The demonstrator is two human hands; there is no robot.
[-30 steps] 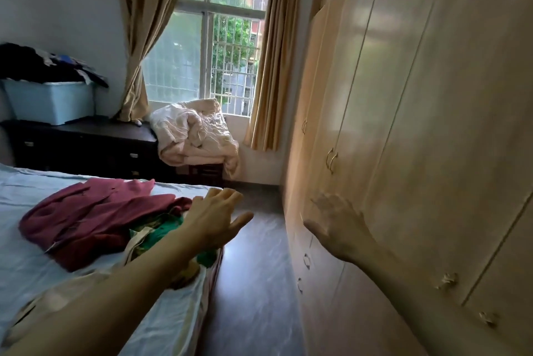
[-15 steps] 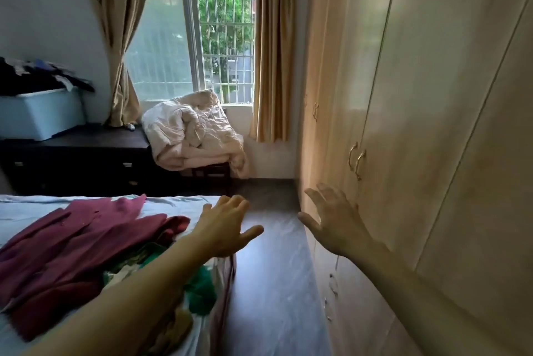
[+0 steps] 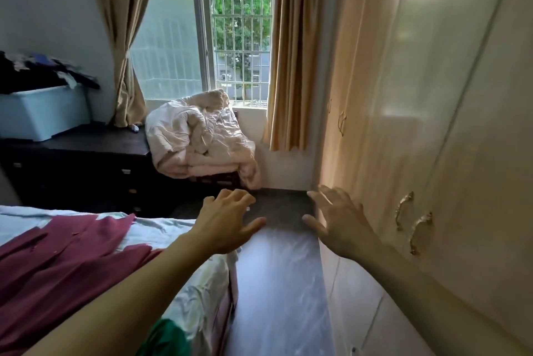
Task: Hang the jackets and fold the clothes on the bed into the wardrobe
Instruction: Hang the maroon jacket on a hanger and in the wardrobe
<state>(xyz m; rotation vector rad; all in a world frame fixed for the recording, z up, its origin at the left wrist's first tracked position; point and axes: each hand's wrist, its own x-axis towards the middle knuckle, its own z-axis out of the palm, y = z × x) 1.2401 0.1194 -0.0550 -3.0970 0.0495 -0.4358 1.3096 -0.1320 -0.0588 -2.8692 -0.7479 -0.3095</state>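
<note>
**Both hands hovering empty between bed and wardrobe**

The left hand (image 3: 227,223) is hanging over the corner of the bed (image 3: 178,225), its fingers (image 3: 230,198) spread wide and holding nothing. The right hand (image 3: 341,224) is reaching along the closed wardrobe (image 3: 432,124), its fingers (image 3: 327,197) also splayed and empty. At this angle I cannot tell whether they are brushing the door face or floating just off it. The nearer brass handle (image 3: 402,211) is sitting to the right of those fingers, back towards the wrist, and nothing is gripping it.

The maroon garment (image 3: 66,263) is lying spread across the sheet, well to the left of the left fingers and back along the forearm. A green garment (image 3: 164,338) is peeking out under that forearm at the bed's edge.

Both pieces are probably going to handle as light, limp cloth that offers no stiffness and sags and slides wherever it is unsupported. The maroon one looks like a button-front jacket, so the collar or the two shoulder seams seem the best places to pinch it, letting it drop straight for a hanger. The green one is too bunched to show a good hold, so it likely needs shaking out flat first.
</note>
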